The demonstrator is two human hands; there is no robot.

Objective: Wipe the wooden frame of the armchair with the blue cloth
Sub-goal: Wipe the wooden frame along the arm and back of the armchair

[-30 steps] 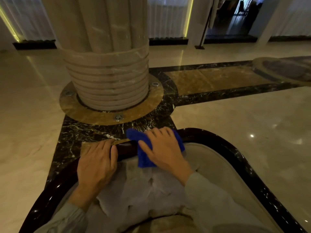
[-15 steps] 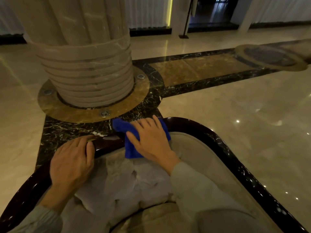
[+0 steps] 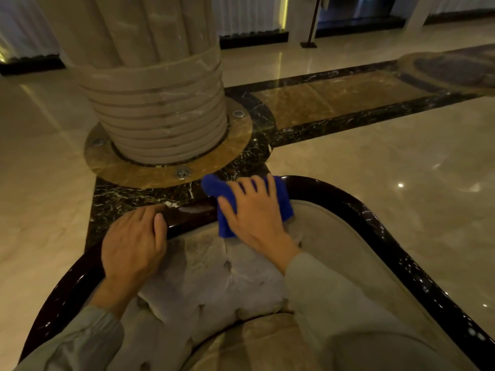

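Your right hand [image 3: 254, 212] lies flat, fingers spread, pressing the blue cloth [image 3: 222, 188] onto the top rail of the armchair's dark wooden frame [image 3: 375, 220]. Cloth drapes over the rail beneath your palm. Your left hand [image 3: 134, 242] grips the same rail, just left of the cloth, fingers curled over its edge. A marble column [image 3: 155, 103] stands beyond both hands.
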